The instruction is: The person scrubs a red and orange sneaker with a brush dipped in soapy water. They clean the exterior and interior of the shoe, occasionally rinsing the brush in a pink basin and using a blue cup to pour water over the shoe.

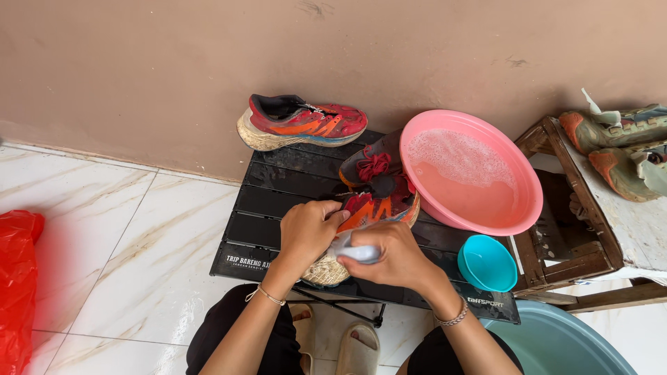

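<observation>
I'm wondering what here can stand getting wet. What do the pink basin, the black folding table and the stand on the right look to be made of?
Pink basin: likely plastic, with a smooth, even, slightly glossy wall, holding soapy water.
Black folding table: probably metal slats, flat with a dull sheen; painted or plastic cannot be ruled out.
Stand: wood, worn brown frame, top painted white and scuffed.

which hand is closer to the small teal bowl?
Right. The right hand grips a white brush at the shoe's toe, just left of the teal bowl. The left hand holds the shoe farther left.
</observation>
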